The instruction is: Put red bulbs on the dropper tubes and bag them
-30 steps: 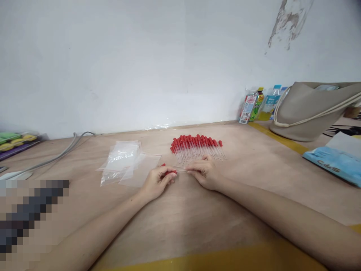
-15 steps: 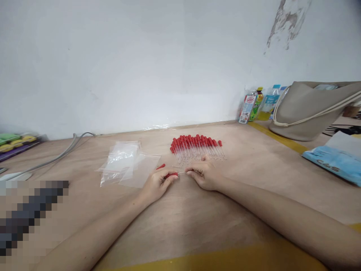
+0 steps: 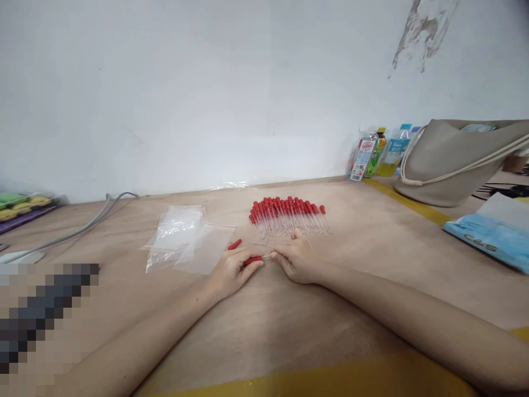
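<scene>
A red rubber dropper bulb [image 3: 253,259] is pinched between the thumb and fingers of my left hand [image 3: 232,271]. A thin clear glass tube [image 3: 266,257] runs from the bulb's end to my right hand [image 3: 298,257], whose thumb and fingers are closed on it. Another red bulb [image 3: 235,244] shows just beyond my left hand. Past my right hand lies a row of assembled droppers [image 3: 285,212], red bulbs at the far side and clear tubes pointing toward me. A loose clear tube [image 3: 260,243] lies between the hands and that row.
Clear plastic bags [image 3: 177,237] lie in a pile to the left. A grey cable [image 3: 88,226] crosses the far left. Drink bottles [image 3: 394,154], a grey bag [image 3: 450,160] and a blue packet [image 3: 487,237] are on the right. A white wall [image 3: 185,99] rises behind the table.
My hands are slightly closer together, and less of the glass tube shows between them. The row of droppers and the plastic bags stay where they were.
</scene>
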The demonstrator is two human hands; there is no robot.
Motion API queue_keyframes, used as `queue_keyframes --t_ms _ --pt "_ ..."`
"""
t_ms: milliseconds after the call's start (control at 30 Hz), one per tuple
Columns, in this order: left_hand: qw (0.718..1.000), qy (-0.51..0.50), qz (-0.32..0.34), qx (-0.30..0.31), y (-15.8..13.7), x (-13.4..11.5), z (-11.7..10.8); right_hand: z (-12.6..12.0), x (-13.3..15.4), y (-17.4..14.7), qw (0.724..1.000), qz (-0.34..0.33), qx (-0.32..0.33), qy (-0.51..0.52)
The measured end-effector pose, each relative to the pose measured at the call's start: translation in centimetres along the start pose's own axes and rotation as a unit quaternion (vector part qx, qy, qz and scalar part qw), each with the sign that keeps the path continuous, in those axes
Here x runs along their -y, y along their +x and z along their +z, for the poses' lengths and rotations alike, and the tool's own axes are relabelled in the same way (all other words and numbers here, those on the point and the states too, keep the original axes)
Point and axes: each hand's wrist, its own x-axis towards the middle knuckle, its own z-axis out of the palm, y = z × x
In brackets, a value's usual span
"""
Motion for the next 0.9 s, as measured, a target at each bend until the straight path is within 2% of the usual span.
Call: queue_keyframes --t_ms 167,300,400,467,567,667,767,833,900 --pt "1.0 -0.004 0.006 0.006 0.0 -0.3 -0.1 0.3 0.4 0.2 0.999 0.024 0.025 -0.011" --pt "0.999 -0.038 0.017 0.015 0.2 -0.4 -0.3 0.4 0.4 0.2 0.998 0.028 0.052 0.022" --pt "0.992 -0.118 -0.032 0.012 0.4 -0.3 -0.2 0.5 0.4 0.3 0.996 0.049 0.055 0.056" --pt "0.97 -0.213 -0.113 -0.017 0.7 -0.2 -0.1 0.4 0.6 0.5 0.994 0.068 0.039 0.081" --pt "0.913 -0.339 -0.213 -0.078 1.0 -0.2 -0.2 0.1 1.1 0.8 0.992 0.07 0.012 0.1" --pt "0.867 -0.407 -0.254 -0.139 1.5 0.0 -1.1 -0.5 1.0 0.7 0.993 0.066 -0.026 0.092" --pt "0.825 -0.439 -0.3 -0.191 2.6 1.3 -3.0 -0.6 0.0 0.2 0.991 0.095 -0.065 0.067" --pt "0.816 -0.433 -0.34 -0.178 3.8 2.7 -4.3 -0.4 -0.9 -0.1 0.989 0.12 -0.079 0.039" --pt "0.826 -0.381 -0.388 -0.145 5.3 4.2 -5.0 0.0 -1.5 -0.3 0.987 0.14 -0.08 0.011"
